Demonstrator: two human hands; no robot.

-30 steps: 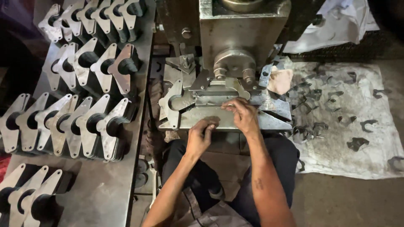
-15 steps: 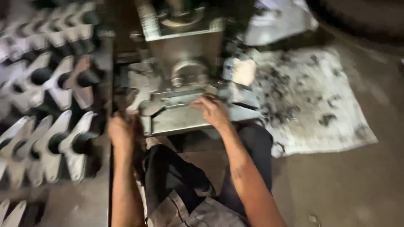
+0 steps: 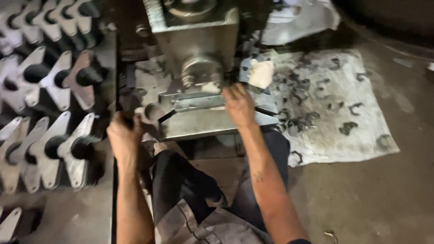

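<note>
Dark workshop floor (image 3: 398, 190) carries a grey press machine (image 3: 199, 40) at the top centre, with rows of cast metal brackets (image 3: 58, 90) standing along its left edge and a pale cloth (image 3: 361, 122) strewn with small offcuts on its right. Right hand (image 3: 238, 105) lies flat, fingers spread, on the machine's base plate (image 3: 212, 123). Left hand (image 3: 123, 138) is clamped around a bracket piece (image 3: 151, 112) at the plate's left end.

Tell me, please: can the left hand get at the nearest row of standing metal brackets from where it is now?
Probably yes. The left hand is at the press's left edge, and the nearest row of metal brackets stands just to its left on the steel plate, with nothing visible between them.
</note>
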